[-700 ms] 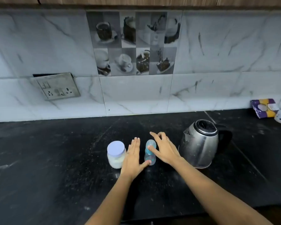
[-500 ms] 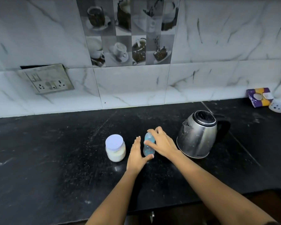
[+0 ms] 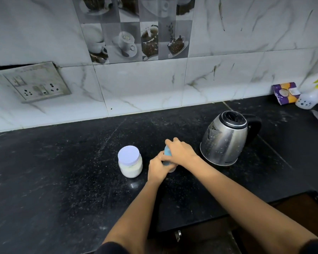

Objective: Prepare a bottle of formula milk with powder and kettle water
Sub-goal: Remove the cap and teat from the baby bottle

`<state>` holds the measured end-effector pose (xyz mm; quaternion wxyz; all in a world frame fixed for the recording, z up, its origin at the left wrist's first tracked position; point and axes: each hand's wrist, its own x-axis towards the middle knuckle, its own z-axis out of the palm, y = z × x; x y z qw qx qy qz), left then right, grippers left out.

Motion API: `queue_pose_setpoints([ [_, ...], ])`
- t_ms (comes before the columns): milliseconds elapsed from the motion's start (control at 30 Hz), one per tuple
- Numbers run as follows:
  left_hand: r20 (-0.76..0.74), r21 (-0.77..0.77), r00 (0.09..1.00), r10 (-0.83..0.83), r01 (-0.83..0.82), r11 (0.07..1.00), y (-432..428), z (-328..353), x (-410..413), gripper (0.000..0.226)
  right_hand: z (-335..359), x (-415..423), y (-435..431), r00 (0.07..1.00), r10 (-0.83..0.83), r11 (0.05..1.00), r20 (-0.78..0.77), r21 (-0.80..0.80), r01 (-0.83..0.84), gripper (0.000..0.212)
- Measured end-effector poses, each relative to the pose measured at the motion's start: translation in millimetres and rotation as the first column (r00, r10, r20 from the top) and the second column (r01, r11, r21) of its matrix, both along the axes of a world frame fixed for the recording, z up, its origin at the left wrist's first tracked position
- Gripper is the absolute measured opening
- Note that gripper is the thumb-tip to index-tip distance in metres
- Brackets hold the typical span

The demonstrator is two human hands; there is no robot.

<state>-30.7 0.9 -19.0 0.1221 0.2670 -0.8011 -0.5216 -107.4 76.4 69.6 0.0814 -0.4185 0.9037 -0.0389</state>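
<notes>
- 2 hands, both on 1 bottle [image 3: 167, 153].
- Right hand [image 3: 181, 152]: fingers curled down over the bottle's top, covering most of the cap end.
- Left hand [image 3: 157, 169]: wrapped round the lower body, thumb side up against the right hand; the 2 hands touch.
- Bottle: small, upright, base on the counter [image 3: 62, 171]. Only a blue strip near the top and a bit of clear base show between the hands. Contents can't be seen. Any markings are hidden.
- It sits between the jar and the kettle, just beside the jar, nearer to it than to the kettle.
- 1 jar [image 3: 130, 166]: short, clear, round, white powder filling most of it. Flat pale lilac lid [image 3: 128, 154] is on. No label side faces the camera.
- 1 kettle [image 3: 224, 142]: brushed steel, black rim and lid, black handle [image 3: 255, 129] pointing right and away, spout toward the jar. Small print near its base, too small to read.
- Counter: black speckled stone, dusty, 1 seam running past the kettle.
- Wall: white marbled tiles [image 3: 136, 85], plus 1 block of grey coffee-cup picture tiles [image 3: 136, 39], cut off at the top of the view.
- 1 socket plate [image 3: 35, 85] on the left, hanging crooked with a dark gap above it.
- Far right corner: 1 purple-and-yellow packet [image 3: 285, 93], print blurred, leaning on the wall; 1 white rounded item [image 3: 306, 101] with dark dots beside it.
</notes>
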Motion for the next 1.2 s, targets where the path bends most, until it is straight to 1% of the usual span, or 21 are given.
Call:
queue_pose_setpoints([
  [67, 0.01, -0.016, 1.0, 0.002, -0.001, 1.0, 0.0, -1.1, -0.5, 0.038, 5.4, -2.7, -4.2, 0.998, 0.01, 0.998, 0.056, 0.058, -0.013, 0.045],
  [133, 0.032, -0.037, 0.999, -0.004, 0.005, 0.999, -0.2, -1.3, -0.5, 0.041, 9.8, -7.3, -2.2, 0.992, 0.039, 0.997, 0.123, 0.06, -0.046, 0.042],
  [200, 0.044, -0.069, 0.999, -0.017, 0.02, 0.997, -1.0, -2.1, -0.3, 0.042, 12.4, -13.5, 5.2, 0.975, 0.174, 0.982, 0.134, 0.049, -0.182, 0.038],
  [267, 0.036, -0.084, 0.999, -0.028, 0.031, 0.996, -2.4, -3.8, 0.0, 0.047, 16.0, -22.6, 13.9, 0.924, 0.36, 0.931, 0.13, 0.008, -0.364, 0.033],
  [333, 0.023, -0.079, 0.999, -0.042, 0.043, 0.996, -4.1, -4.7, 0.6, 0.054, 24.1, -33.2, 21.9, 0.886, 0.446, 0.894, 0.124, -0.11, -0.435, 0.034],
  [367, 0.015, -0.072, 0.999, -0.045, 0.046, 0.996, -4.7, -5.2, 1.1, 0.058, 28.7, -38.2, 25.6, 0.886, 0.444, 0.888, 0.13, -0.197, -0.416, 0.039],
  [433, -0.004, -0.043, 0.999, -0.043, 0.043, 0.998, -3.8, -5.4, 2.2, 0.061, 34.1, -45.3, 36.6, 0.916, 0.354, 0.897, 0.19, -0.344, -0.276, 0.047],
  [500, -0.02, -0.011, 0.999, -0.032, 0.032, 0.999, -1.7, -5.4, 2.7, 0.061, 30.2, -47.1, 53.9, 0.939, 0.206, 0.91, 0.274, -0.407, -0.081, 0.051],
  [567, -0.026, 0.004, 0.999, -0.019, 0.02, 1.0, 0.0, -6.4, 2.5, 0.06, 12.1, -43.4, 74.9, 0.939, 0.095, 0.897, 0.331, -0.437, 0.063, 0.042],
  [600, -0.028, 0.006, 1.0, -0.015, 0.015, 1.0, 0.1, -6.8, 2.2, 0.06, -0.4, -39.1, 85.3, 0.931, 0.062, 0.879, 0.359, -0.462, 0.12, 0.036],
  [667, -0.034, 0.007, 0.999, -0.012, 0.012, 1.0, 0.7, -7.5, 1.4, 0.059, -29.8, -28.3, 103.2, 0.888, -0.012, 0.812, 0.46, -0.513, 0.277, 0.034],
  [733, -0.044, 0.014, 0.999, -0.005, 0.005, 1.0, 2.1, -8.9, 0.8, 0.058, -58.6, -15.8, 115.9, 0.822, -0.066, 0.702, 0.566, -0.559, 0.441, 0.037],
  [767, -0.049, 0.018, 0.999, 0.0, 0.0, 1.0, 2.3, -9.2, 1.3, 0.058, -69.8, -9.2, 119.5, 0.796, -0.073, 0.652, 0.601, -0.575, 0.494, 0.039],
  [800, -0.052, 0.024, 0.999, 0.004, -0.003, 1.0, 2.9, -10.0, 1.3, 0.058, -80.5, -4.4, 122.1, 0.782, -0.074, 0.612, 0.619, -0.591, 0.526, 0.04],
  [867, -0.059, 0.032, 0.998, 0.011, -0.009, 0.999, 3.2, -11.6, 0.8, 0.059, -96.7, 1.6, 124.6, 0.782, -0.083, 0.561, 0.618, -0.62, 0.549, 0.042],
  [933, -0.059, 0.038, 0.998, 0.016, -0.014, 0.999, 3.1, -12.5, 0.7, 0.059, -108.4, 4.5, 126.8, 0.785, -0.082, 0.535, 0.614, -0.637, 0.555, 0.044],
  [1067, -0.07, 0.046, 0.997, 0.032, -0.029, 0.999, 3.3, -15.1, 0.1, 0.058, -123.7, 7.4, 130.1, 0.824, -0.127, 0.545, 0.552, -0.655, 0.523, 0.052],
  [1133, -0.081, 0.056, 0.996, 0.037, -0.033, 0.998, 4.0, -15.8, 1.2, 0.059, -122.9, 7.3, 130.9, 0.841, -0.125, 0.566, 0.526, -0.659, 0.496, 0.057],
  [1200, -0.094, 0.076, 0.995, 0.039, -0.032, 0.997, 5.0, -16.4, 2.5, 0.058, -118.1, 7.6, 130.4, 0.875, -0.143, 0.592, 0.463, -0.668, 0.45, 0.062],
])
